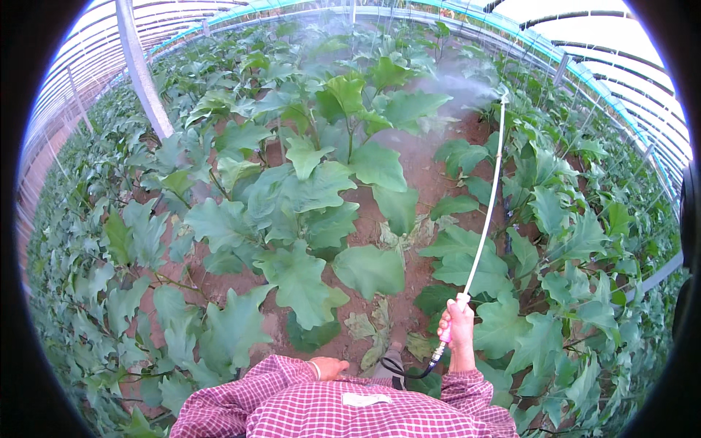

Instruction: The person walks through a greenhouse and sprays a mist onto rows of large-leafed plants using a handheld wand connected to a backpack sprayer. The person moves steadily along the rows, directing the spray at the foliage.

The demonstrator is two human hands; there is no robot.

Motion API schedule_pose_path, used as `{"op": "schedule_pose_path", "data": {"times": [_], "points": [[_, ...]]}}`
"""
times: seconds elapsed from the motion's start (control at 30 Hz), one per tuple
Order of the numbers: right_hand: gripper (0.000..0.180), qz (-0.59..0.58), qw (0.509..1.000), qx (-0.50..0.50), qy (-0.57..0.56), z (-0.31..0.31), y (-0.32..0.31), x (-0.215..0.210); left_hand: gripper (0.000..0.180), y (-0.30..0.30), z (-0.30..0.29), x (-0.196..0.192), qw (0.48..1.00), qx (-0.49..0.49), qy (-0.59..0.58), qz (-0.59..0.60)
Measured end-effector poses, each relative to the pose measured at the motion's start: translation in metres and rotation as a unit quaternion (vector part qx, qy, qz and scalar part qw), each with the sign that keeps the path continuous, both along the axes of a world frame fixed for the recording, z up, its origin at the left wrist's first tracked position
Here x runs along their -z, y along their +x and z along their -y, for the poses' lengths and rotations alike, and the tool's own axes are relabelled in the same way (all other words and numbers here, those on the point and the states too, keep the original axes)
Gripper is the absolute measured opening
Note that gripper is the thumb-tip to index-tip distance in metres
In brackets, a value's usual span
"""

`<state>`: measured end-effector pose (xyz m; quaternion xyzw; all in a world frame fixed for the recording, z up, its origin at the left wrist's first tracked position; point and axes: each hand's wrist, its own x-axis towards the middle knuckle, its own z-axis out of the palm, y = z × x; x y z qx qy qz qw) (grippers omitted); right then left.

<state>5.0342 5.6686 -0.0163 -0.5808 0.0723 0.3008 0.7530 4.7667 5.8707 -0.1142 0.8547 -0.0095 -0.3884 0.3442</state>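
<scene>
My right hand is wrapped round the pink-and-white handle of a spray wand. The long, thin white tube slants up and away, and its nozzle lets out a pale mist drifting left over the plants. From the lower end of the handle, a black hose curves down toward my body. At my waist, my left hand sits low, with a band at the wrist. Its fingers are mostly hidden, so I cannot tell whether they hold anything. Broad-leaved green plants stand close ahead of both hands.
Leafy rows fill both sides, with reddish-brown soil between them. Withered leaves lie near my feet. A metal post rises at the left, and curved greenhouse ribs arch overhead. A grey bar crosses the right edge.
</scene>
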Motion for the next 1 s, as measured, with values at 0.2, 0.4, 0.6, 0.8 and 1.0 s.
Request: {"op": "schedule_pose_path", "data": {"times": [0.2,0.4,0.6,0.8,1.0], "points": [[0.016,0.079,0.997,-0.002,-0.02,0.02,-0.052,-0.028,0.036,-0.042,0.02,-0.007,0.999,0.016,-0.005,0.028],[0.017,0.075,0.997,-0.008,-0.033,0.058,-0.092,-0.019,0.041,-0.075,0.05,-0.007,0.999,0.014,0.01,0.039],[0.016,0.019,0.998,-0.039,-0.039,0.119,-0.148,0.017,0.042,-0.113,0.109,-0.025,0.998,0.007,0.038,0.039],[0.014,-0.08,0.988,-0.101,-0.079,0.197,-0.221,0.081,0.034,-0.182,0.19,0.011,0.999,0.041,0.005,0.026],[0.014,-0.243,0.954,-0.163,-0.059,0.26,-0.312,0.132,0.029,-0.247,0.236,0.025,0.997,0.05,0.014,0.048]]}}
